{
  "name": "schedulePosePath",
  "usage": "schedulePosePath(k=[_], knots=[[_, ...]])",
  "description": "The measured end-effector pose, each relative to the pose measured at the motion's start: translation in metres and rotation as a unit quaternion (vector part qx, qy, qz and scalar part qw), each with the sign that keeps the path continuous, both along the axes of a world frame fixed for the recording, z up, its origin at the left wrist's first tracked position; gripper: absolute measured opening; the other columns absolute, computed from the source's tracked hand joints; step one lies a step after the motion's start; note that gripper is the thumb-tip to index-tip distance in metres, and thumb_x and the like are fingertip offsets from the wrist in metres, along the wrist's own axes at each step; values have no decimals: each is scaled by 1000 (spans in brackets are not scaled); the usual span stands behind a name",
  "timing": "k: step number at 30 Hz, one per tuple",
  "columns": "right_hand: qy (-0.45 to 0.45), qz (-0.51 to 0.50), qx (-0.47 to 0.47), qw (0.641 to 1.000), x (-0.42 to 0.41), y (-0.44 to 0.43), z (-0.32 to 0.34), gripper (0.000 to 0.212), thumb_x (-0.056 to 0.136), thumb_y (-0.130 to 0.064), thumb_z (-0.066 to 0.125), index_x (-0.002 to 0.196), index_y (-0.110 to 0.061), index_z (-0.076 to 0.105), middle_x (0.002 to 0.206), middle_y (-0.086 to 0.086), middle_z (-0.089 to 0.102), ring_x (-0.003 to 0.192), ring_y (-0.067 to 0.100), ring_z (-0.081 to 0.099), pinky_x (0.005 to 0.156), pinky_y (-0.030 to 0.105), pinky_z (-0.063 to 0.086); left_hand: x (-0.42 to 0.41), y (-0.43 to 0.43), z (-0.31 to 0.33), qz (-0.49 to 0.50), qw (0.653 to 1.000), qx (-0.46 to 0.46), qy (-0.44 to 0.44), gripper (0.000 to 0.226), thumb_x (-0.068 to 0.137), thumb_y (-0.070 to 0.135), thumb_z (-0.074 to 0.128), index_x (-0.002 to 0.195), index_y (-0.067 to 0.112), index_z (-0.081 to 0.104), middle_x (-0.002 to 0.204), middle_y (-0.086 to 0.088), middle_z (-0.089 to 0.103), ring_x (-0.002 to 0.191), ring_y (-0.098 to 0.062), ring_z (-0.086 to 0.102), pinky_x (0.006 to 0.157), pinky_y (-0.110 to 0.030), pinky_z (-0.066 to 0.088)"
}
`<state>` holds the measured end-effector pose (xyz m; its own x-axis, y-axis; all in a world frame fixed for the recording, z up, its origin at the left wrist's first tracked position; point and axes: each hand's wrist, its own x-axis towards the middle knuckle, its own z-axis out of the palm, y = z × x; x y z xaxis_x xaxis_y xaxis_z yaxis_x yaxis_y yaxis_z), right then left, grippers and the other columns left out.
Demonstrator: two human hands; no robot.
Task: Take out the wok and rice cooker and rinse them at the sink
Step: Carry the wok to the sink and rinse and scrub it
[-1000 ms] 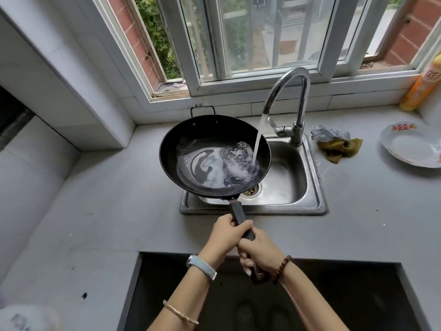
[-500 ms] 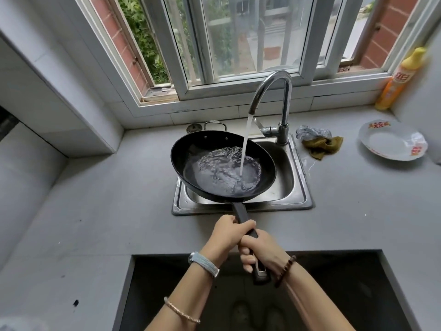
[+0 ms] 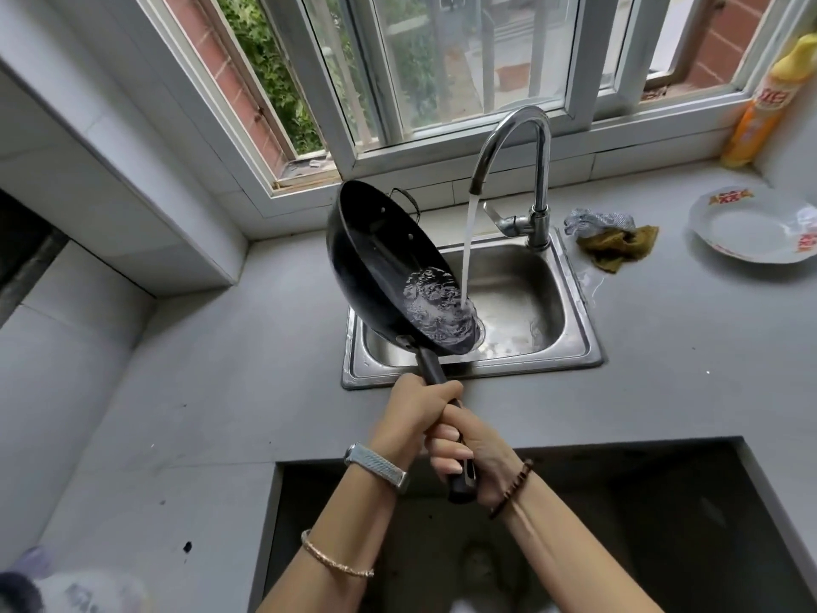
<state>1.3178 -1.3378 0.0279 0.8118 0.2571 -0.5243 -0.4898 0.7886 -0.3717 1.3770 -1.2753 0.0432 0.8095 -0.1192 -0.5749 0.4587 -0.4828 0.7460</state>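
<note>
We are clasping the tilted wok (image 3: 376, 263) with left hand (image 3: 415, 418) and right hand (image 3: 477, 453), water seemingly spilling into the sink (image 3: 530, 276).

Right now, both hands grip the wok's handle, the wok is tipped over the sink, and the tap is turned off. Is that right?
Not quite: the tap is running. The head view shows a stream of water falling from its spout into the tilted wok over the sink. The rest holds: the left hand and right hand both grip the wok's handle.

Wok (image 3: 389, 267) tilted over sink (image 3: 579, 329), under faucet (image 3: 535, 170); cloth (image 3: 619, 245) and plate (image 3: 751, 227) right of sink, on counter (image 3: 221, 391).
</note>
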Motion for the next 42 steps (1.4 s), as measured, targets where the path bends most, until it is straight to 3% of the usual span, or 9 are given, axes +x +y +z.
schedulePosePath(k=[3, 6, 9, 16, 25, 30, 36, 39, 42], knots=[[14, -34, 85, 996, 4, 12, 4, 47, 96, -11, 41, 53, -17, 57, 38, -7, 31, 21, 2, 27, 24, 12, 23, 5, 8, 6, 23, 1000, 15, -10, 20, 77, 8, 64, 60, 10, 54, 62, -9, 58, 45, -15, 51, 42, -20, 39], [-7, -40, 134, 990, 7, 21, 12, 36, 80, -17, 53, 45, -16, 58, 38, -8, 32, 21, 3, 28, 24, 13, 23, 9, 17, 12, 25, 999, 42, -19, 15, 62, 19, 66, 58, 11, 54, 61, -10, 60, 47, -20, 55, 52, -30, 46], [-20, -36, 168, 985, 9, 27, 15, 30, 79, -18, 53, 51, -15, 63, 40, -8, 32, 22, 3, 28, 23, 14, 23, 12, 24, 17, 10, 997, 71, -43, 17, 51, 26, 62, 58, 10, 56, 61, -11, 62, 56, -22, 58, 58, -38, 50], [-52, -4, 179, 983, 8, 37, 23, 33, 77, -21, 51, 44, -16, 57, 37, -9, 33, 21, 3, 29, 24, 12, 21, 13, 37, 29, -17, 985, 146, -94, 47, 47, 34, 58, 73, -4, 69, 60, -10, 65, 62, -26, 64, 68, -46, 57], [-66, 7, 198, 978, 5, 46, 30, 38, 81, -20, 49, 44, -14, 56, 38, -9, 34, 22, 3, 29, 24, 12, 23, 8, 47, 45, -33, 973, 202, -111, 47, 52, 40, 59, 78, 1, 68, 63, -5, 63, 72, -31, 69, 66, -39, 55], [-73, 16, 183, 980, 4, 47, 31, 40, 81, -22, 50, 42, -15, 51, 37, -9, 32, 22, 4, 29, 24, 12, 25, 10, 51, 42, -32, 964, 234, -124, 23, 69, 34, 67, 72, 13, 57, 68, -2, 61, 74, -25, 64, 66, -32, 49], [-65, 15, 203, 977, 4, 48, 27, 43, 82, -23, 49, 39, -14, 46, 34, -8, 33, 21, 5, 30, 23, 14, 27, 10, 52, 40, -42, 962, 233, -133, 44, 55, 41, 58, 79, 5, 67, 65, -3, 63, 71, -24, 66, 62, -33, 50], [-72, 22, 240, 968, 6, 53, 24, 45, 77, -22, 67, 40, -14, 44, 32, -7, 33, 21, 6, 32, 23, 16, 30, 13, 55, 40, -45, 957, 250, -139, 42, 57, 40, 60, 81, 6, 64, 68, -2, 62, 71, -22, 63, 57, -29, 45], [-118, 27, 268, 956, 7, 56, 28, 48, 49, -21, 93, 41, -13, 47, 32, -7, 35, 21, 6, 34, 24, 15, 30, 16, 58, 45, -48, 951, 267, -148, 31, 65, 37, 66, 77, 9, 61, 62, 2, 55, 63, -19, 56, 53, -26, 37]])
